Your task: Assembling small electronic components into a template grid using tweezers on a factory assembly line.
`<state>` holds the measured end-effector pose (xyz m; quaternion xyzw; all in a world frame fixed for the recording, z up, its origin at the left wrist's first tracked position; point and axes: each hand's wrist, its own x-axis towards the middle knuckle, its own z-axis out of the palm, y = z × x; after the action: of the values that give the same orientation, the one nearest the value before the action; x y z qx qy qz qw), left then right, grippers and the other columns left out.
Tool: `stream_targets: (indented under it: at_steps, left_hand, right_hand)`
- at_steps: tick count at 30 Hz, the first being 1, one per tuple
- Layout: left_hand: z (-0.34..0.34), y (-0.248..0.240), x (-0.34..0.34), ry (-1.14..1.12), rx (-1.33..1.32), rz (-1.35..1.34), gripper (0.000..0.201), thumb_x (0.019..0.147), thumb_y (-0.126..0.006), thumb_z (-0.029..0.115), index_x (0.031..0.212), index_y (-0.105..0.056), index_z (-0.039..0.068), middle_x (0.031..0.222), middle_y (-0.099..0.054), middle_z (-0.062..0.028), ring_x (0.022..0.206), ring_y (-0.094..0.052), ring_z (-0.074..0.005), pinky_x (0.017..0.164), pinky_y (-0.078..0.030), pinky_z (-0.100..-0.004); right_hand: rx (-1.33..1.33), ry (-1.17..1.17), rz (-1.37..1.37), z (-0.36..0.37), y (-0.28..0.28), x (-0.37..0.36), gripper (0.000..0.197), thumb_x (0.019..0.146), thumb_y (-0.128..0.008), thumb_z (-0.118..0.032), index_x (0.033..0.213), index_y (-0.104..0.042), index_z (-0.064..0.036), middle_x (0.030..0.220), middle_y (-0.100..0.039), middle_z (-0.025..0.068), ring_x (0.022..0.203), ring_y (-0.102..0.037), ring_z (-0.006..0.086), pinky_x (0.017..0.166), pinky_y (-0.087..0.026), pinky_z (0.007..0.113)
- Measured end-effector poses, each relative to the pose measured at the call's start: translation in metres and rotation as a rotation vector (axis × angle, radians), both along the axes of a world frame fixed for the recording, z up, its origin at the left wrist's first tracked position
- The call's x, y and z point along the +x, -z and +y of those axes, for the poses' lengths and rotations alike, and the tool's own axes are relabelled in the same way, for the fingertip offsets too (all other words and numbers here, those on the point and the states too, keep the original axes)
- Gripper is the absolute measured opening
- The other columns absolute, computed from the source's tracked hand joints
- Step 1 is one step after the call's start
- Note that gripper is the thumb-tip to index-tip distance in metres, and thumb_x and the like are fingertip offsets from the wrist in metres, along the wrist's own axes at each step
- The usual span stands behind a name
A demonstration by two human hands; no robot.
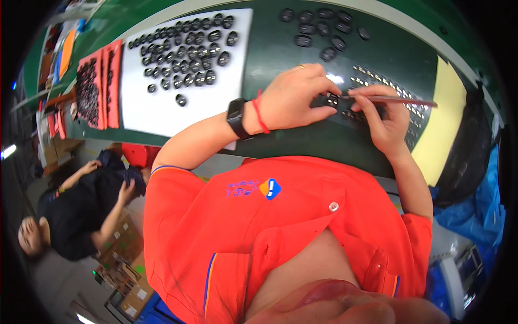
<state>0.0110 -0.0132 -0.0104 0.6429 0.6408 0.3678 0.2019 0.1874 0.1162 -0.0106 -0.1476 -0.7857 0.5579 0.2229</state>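
Observation:
My left hand (291,98) pinches a small glossy black oval part (332,101) between thumb and fingers, just over the green table. A slim reddish-brown stick-like tool (404,100) is gripped in my right hand (386,116), its narrow tip at the black part. Whether that tip is single or forked is too small to tell. Rows of tiny shiny metal pieces (396,89) lie under and beyond my right hand. Past my left hand sits a loose group of black oval parts (323,28).
Many black oval parts (189,66) stand in rows on a white sheet (145,108) at the left. Beyond it are red trays (114,86) of dark pieces. A yellow sheet (445,113) and a black bag (469,148) border the right side. Another person (81,208) sits at the lower left.

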Motion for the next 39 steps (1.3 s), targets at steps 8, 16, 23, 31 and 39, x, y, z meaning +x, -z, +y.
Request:
stream_targets:
  at_steps: [8,16,23,31,39]
  left_hand:
    - [-0.031,-0.042,-0.035,-0.134,0.077,0.331,0.028,0.068,-0.069,0.008,0.095,-0.061,0.007,0.088,-0.056,-0.0095,0.085,-0.054,-0.0273,0.073,-0.046,-0.0349]
    - [-0.153,-0.054,-0.157,-0.933,0.038,0.635,0.029,0.069,-0.069,0.005,0.097,-0.064,0.005,0.084,-0.061,-0.0099,0.075,-0.059,-0.0239,0.069,-0.046,-0.0338]
    - [-0.191,-0.017,-0.218,-1.139,-0.103,0.47,0.035,0.072,-0.071,0.012,0.104,-0.063,0.002,0.094,-0.065,-0.0117,0.082,-0.062,-0.0208,0.072,-0.049,-0.0311]
    - [-0.07,-0.056,-0.178,-0.726,0.093,0.377,0.036,0.074,-0.07,0.017,0.107,-0.062,0.004,0.099,-0.064,-0.0118,0.09,-0.061,-0.0213,0.074,-0.049,-0.0325]
    - [0.116,-0.02,-0.139,-0.351,0.22,0.355,0.02,0.073,-0.068,0.019,0.083,-0.066,0.002,0.086,-0.06,-0.0156,0.088,-0.056,-0.0305,0.078,-0.045,-0.0364]
  right_hand:
    - [-0.315,0.037,0.11,0.004,-0.001,-0.002,0.014,0.09,-0.05,-0.001,0.104,-0.049,0.0007,0.094,-0.063,0.0153,0.069,-0.06,0.013,0.065,-0.048,0.022]
    - [-0.178,-0.011,0.072,0.001,-0.001,-0.005,0.014,0.09,-0.051,-0.001,0.103,-0.049,-0.0001,0.094,-0.063,0.0132,0.067,-0.058,0.0106,0.062,-0.047,0.019]
    - [-0.162,0.003,0.07,0.004,-0.001,-0.002,0.014,0.089,-0.052,0.0,0.103,-0.049,0.0002,0.093,-0.062,0.0129,0.066,-0.057,0.0101,0.062,-0.047,0.019]
    - [-0.331,0.038,0.05,0.007,-0.006,-0.005,0.013,0.089,-0.053,-0.003,0.101,-0.049,-0.0007,0.091,-0.062,0.0122,0.067,-0.058,0.0093,0.062,-0.048,0.02]
    - [-0.394,0.085,0.09,0.01,-0.005,0.0,0.015,0.089,-0.054,-0.005,0.102,-0.048,-0.0009,0.09,-0.063,0.013,0.066,-0.059,0.0102,0.06,-0.049,0.021]
